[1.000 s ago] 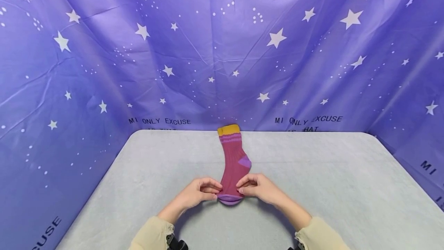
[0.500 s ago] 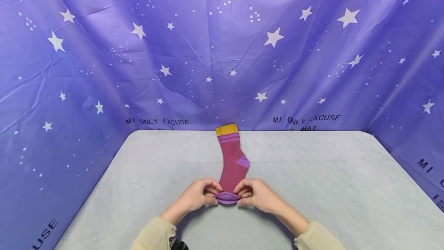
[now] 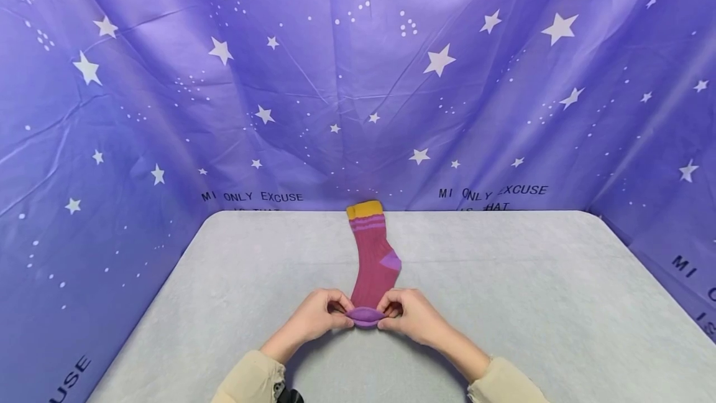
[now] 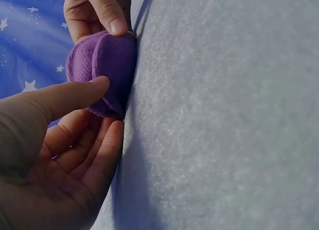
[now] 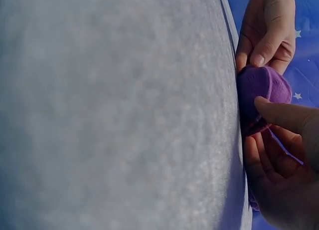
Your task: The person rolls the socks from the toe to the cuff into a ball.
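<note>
A maroon sock [image 3: 371, 260] lies lengthwise, its yellow cuff [image 3: 366, 209] at the table's far edge and a purple heel patch on the right. Its purple toe [image 3: 365, 315], nearest the person, is raised and shows two layers; whether a second sock lies underneath I cannot tell. My left hand [image 3: 319, 316] pinches the toe's left corner between thumb and fingers. At the right corner, my right hand [image 3: 411, 316] pinches it likewise. Both wrist views show the bulging purple toe [image 4: 117, 58] between the two hands, thumbs on the near side, fingers partly behind it.
A pale grey table [image 3: 503, 285] with rounded far corners carries the sock. Behind it and along both sides hangs a blue-purple curtain [image 3: 347, 79] with white stars and black lettering. Beige sleeves [image 3: 252, 378] cover the forearms, and a black device sits at the left cuff.
Both hands have closed from the sock's sides onto its toe corners. The toe end has been lifted and folded slightly back, so its purple part bulges upward. The rest of the sock stays put.
</note>
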{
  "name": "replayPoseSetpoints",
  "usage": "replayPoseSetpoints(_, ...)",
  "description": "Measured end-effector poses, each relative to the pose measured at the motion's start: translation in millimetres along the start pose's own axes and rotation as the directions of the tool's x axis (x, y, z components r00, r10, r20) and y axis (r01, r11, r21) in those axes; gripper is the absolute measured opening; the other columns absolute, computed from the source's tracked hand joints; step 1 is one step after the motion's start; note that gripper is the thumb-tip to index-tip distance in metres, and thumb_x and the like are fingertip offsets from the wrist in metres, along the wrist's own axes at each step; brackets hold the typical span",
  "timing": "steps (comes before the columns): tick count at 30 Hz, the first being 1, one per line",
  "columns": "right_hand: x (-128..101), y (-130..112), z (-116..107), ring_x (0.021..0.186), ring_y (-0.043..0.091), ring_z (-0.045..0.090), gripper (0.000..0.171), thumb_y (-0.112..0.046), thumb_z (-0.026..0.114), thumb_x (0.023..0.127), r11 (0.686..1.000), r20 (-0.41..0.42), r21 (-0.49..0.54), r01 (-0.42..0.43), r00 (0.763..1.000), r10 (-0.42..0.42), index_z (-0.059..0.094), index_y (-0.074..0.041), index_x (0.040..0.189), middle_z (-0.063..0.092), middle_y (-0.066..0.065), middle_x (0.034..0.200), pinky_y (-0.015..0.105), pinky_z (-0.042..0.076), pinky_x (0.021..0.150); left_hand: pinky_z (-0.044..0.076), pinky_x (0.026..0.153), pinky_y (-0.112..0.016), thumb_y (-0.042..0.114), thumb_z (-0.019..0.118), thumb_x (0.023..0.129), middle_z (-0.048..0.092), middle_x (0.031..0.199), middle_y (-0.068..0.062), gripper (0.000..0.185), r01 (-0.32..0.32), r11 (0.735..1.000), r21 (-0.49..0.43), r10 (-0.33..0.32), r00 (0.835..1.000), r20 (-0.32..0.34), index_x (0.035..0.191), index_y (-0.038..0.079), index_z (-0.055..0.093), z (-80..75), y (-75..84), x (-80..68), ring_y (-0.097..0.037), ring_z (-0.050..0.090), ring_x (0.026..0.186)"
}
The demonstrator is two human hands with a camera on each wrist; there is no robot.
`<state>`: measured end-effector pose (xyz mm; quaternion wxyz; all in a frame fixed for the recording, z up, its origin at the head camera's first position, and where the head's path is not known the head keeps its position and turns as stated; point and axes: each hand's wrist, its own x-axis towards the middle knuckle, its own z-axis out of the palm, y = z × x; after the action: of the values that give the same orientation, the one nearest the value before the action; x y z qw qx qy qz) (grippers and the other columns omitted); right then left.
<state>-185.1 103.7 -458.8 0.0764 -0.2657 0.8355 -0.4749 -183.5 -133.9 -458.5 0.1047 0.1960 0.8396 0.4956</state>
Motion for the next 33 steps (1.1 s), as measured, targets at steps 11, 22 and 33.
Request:
replayPoseSetpoints(11,-2.2,-2.2,-2.7,0.071,0.000,0.057,0.011,-0.006,0.077,0.081,0.996,-0.049,0.084,-0.042,0.998,0.046,0.068,-0.003,0.087,0.069,0.006,0.080,0.018,0.053,0.065,0.052,0.069,-0.016,0.003,0.076,0.081,0.071,0.084,-0.011,0.011,-0.027,0.999,-0.028,0.025,0.999,-0.040,0.086,0.000,0.067,-2.6,2.6,-1.6,0.001,0.059,0.073)
replayPoseSetpoints(22,-1.6,-1.3,-9.3,0.070,0.000,0.058,0.021,-0.004,0.073,0.083,0.963,-0.056,0.252,-0.095,0.992,0.112,0.064,0.012,0.094,0.068,0.014,0.082,0.016,0.051,0.064,0.041,0.055,-0.016,0.005,0.078,0.080,0.069,0.077,-0.010,0.021,0.040,0.991,-0.130,-0.050,0.996,-0.077,0.088,-0.004,0.060,-2.5,6.0,4.6,-0.001,0.054,0.063)
replayPoseSetpoints(33,5.0,0.6,-4.5,0.060,0.004,0.053,0.020,0.001,0.077,0.076,0.979,-0.151,0.080,-0.188,0.968,0.198,0.060,0.000,0.087,0.062,0.003,0.073,0.018,0.045,0.053,0.043,0.056,-0.018,0.007,0.082,0.077,0.061,0.072,0.003,0.023,0.088,0.989,0.118,-0.065,0.980,-0.187,0.082,0.007,0.059,8.3,5.2,16.0,-0.003,0.051,0.063)
